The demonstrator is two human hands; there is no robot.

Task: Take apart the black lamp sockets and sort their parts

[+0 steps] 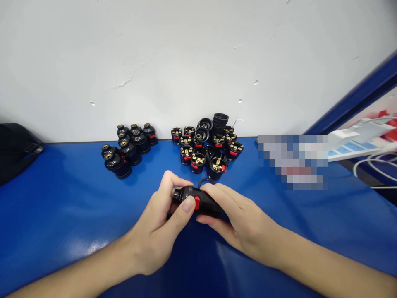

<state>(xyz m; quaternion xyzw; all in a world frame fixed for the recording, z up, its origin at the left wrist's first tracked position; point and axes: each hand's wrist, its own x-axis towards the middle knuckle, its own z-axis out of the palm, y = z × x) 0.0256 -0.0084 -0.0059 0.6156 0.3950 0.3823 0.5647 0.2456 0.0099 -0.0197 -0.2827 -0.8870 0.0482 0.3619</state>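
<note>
A black socket part with a red switch [197,203] lies sideways between my two hands. My left hand [164,225] grips its narrow end, the thumb pressed near the red switch. Around its wider right end close the fingers of my right hand [238,219]. A thin black ring [206,181] shows just above the part, by my right fingertips. Behind my hands stand several open black bases with brass contacts [197,162], mixed with black caps [202,135]. To the left is a group of closed black sockets [118,165] with brass-coloured tops.
The blue tabletop [62,215] meets a white wall [173,62] at the back. A black bag [15,151] lies at the left edge. At the right are a blurred-out patch [297,161], a white rack with blue labels [356,147] and white cables [369,165].
</note>
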